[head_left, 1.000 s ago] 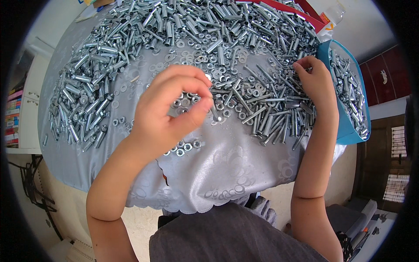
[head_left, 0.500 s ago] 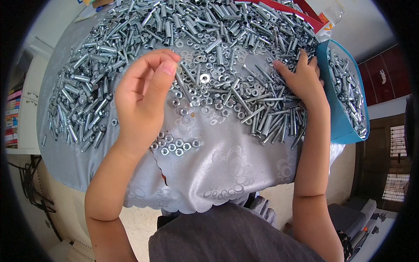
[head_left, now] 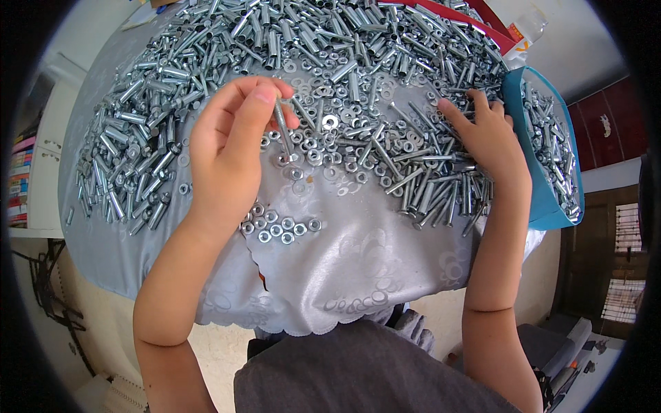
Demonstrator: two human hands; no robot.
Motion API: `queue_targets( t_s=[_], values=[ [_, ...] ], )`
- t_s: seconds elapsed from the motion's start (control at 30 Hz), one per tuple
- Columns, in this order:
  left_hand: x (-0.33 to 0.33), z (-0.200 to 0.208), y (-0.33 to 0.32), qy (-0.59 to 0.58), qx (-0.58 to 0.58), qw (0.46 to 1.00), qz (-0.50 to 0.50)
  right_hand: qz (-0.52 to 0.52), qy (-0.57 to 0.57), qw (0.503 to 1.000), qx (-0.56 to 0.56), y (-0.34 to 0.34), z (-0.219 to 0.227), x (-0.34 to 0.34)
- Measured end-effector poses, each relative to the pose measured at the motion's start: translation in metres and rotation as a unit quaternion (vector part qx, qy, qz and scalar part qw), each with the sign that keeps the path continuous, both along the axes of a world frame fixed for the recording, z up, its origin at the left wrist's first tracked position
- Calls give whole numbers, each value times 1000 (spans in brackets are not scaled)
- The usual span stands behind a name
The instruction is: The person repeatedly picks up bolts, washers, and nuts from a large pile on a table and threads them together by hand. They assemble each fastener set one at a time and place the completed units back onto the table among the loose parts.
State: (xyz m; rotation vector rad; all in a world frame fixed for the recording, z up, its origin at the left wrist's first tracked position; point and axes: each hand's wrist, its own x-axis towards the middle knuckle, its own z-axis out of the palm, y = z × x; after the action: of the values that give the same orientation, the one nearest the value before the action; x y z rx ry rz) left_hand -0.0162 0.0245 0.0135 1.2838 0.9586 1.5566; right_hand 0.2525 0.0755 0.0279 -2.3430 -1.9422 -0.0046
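My left hand (head_left: 233, 141) pinches a long thin bolt (head_left: 282, 127) between thumb and fingertips, its lower end pointing down over the loose nuts and washers. At the right my right hand (head_left: 490, 138) lies on the pile of metal parts with its fingers spread, close to the blue box. Long bolts (head_left: 430, 193) lie in a heap just left of that wrist. Washers (head_left: 330, 122) and nuts are scattered between the two hands. A small group of hex nuts (head_left: 287, 226) sits on the cloth beside my left forearm.
A silvery patterned tablecloth (head_left: 365, 275) covers the table and has a tear near its front edge. Metal sleeves and bolts (head_left: 275, 34) heap up along the back and left. At the right stands the blue box (head_left: 544, 196) full of hardware; a red tray (head_left: 492, 27) is behind.
The bolt in my left hand now hangs more upright, and the hand has shifted slightly right. My right hand has moved slightly toward me and right, fingers still spread.
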Motion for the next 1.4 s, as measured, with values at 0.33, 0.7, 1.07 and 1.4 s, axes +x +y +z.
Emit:
queue_targets(
  t_s=[0.33, 0.7, 1.07, 1.4],
  values=[
    [-1, -3, 2, 20, -13, 1000, 10, 61, 13, 998, -9, -10, 5, -3],
    [0, -4, 3, 28, -11, 999, 10, 136, 148, 979, 32, -9, -3, -12],
    [-1, -3, 3, 26, -13, 999, 34, 27, 76, 980, 181, 25, -29, 14],
    [-1, -7, 2, 34, -12, 999, 23, 6, 53, 995, 85, 53, -35, 25]
  ],
)
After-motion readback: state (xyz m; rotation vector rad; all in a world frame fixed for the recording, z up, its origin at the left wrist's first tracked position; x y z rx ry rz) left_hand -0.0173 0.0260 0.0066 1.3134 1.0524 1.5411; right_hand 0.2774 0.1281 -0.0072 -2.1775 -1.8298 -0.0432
